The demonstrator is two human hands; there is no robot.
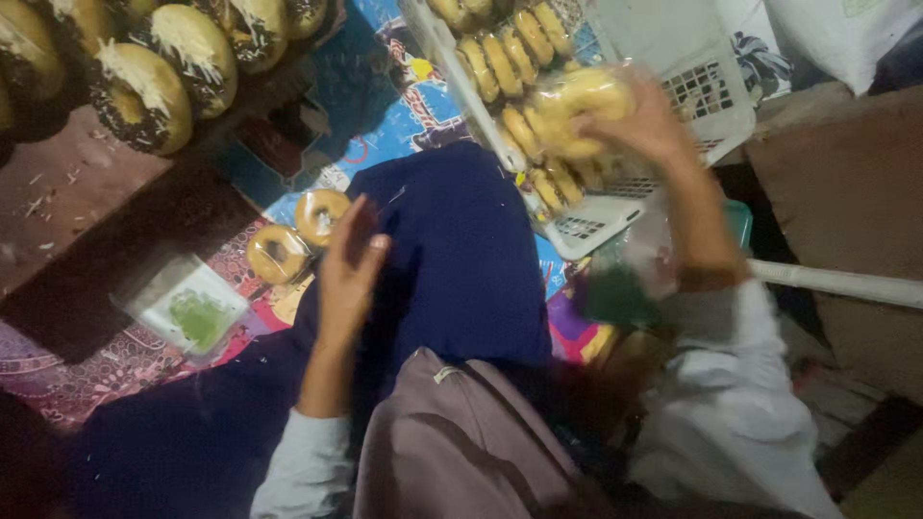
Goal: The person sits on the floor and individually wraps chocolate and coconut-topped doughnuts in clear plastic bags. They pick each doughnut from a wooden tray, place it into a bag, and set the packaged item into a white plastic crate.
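Right hand [646, 125] grips clear doughnut bag [575, 111] over white basket [673, 58].

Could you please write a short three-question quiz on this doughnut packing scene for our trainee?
1. True or false: the right hand holds a clear bag of doughnuts over the white basket.
2. Which lies nearest the left hand? A) two loose doughnuts on the patterned mat B) a knife C) a cup
3. What tops the chocolate doughnuts on the brown board?

Key
1. True
2. A
3. Pale shreds, perhaps grated cheese.
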